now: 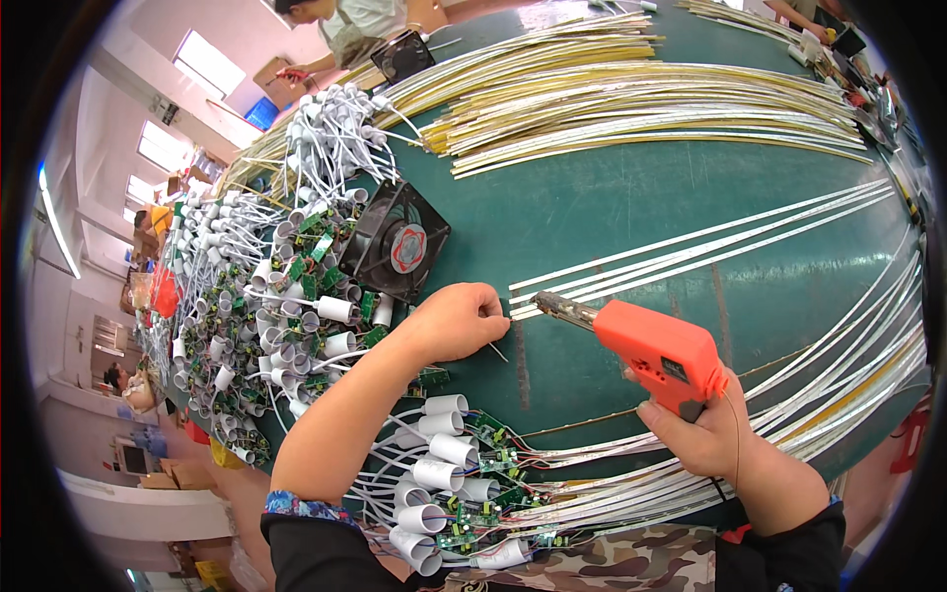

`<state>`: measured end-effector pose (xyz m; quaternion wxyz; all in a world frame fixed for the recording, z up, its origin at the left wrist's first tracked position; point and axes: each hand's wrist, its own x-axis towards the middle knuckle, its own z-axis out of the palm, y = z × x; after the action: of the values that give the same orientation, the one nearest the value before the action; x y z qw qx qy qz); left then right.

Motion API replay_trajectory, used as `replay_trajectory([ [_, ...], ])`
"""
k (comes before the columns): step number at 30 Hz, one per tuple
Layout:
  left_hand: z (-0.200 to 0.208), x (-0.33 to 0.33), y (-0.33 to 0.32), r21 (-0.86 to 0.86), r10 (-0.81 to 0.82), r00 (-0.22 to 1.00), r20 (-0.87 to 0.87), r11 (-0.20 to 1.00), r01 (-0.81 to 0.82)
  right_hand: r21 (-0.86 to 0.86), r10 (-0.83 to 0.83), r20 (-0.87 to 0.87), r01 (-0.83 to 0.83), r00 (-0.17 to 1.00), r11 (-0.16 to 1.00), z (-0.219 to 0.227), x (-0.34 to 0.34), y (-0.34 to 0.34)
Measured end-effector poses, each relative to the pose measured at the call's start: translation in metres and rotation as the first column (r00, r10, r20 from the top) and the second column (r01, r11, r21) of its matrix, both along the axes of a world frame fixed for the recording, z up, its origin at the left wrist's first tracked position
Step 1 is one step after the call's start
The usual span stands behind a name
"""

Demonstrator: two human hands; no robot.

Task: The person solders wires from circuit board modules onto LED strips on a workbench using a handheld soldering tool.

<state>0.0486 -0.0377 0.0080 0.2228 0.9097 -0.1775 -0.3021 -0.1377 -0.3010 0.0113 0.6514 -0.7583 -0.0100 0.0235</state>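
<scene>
My right hand (712, 434) is wrapped round the handle of a red soldering gun (656, 350). Its dark metal tip (564, 310) points left and rests at or just above the near ends of several white LED strips (691, 244) laid out on the table. Closed in a pinch, my left hand (456, 321) is beside those strip ends, left of the tip. A short thin wire end (499, 352) shows below its fingers; what the fingertips grip is hidden. Just beyond the left hand stands a black square fan (395, 242).
Left lies a large heap of white lamp caps with green circuit boards (296, 286). Nearest me, more white caps (434, 474) join wired strips (789, 395) curving right. Bundles of yellow-white strips (641, 99) cross the green table (612, 217). Another person (345, 30) works at the far left.
</scene>
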Motion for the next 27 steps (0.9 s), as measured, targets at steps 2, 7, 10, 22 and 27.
replay_trajectory([
  [2, 0.01, -0.006, 0.001, -0.029, -0.063, 0.997, 0.038, 0.998, 0.064, -0.017, 0.017, -0.025, -0.017, 1.0, 1.0, 0.002, 0.001, -0.002],
  [7, 0.013, -0.015, 0.011, -0.104, -0.243, 0.953, 0.18, 0.959, 0.264, -0.009, 0.009, -0.01, -0.009, 1.0, 1.0, 0.003, 0.002, -0.001],
  [10, 0.016, -0.018, 0.01, 0.022, -0.293, 0.941, 0.167, 0.956, 0.294, -0.004, 0.015, -0.019, -0.015, 1.0, 1.0, 0.004, 0.001, -0.001],
  [22, -0.023, -0.023, 0.008, -0.333, 0.109, 0.896, 0.43, 0.942, 0.045, -0.044, 0.019, -0.036, -0.021, 0.999, 0.999, 0.002, 0.003, 0.001],
  [27, -0.026, -0.026, 0.006, -0.235, 0.023, 0.832, 0.555, 0.963, 0.13, 0.011, 0.003, -0.093, -0.002, 0.996, 1.0, -0.001, 0.003, 0.004],
])
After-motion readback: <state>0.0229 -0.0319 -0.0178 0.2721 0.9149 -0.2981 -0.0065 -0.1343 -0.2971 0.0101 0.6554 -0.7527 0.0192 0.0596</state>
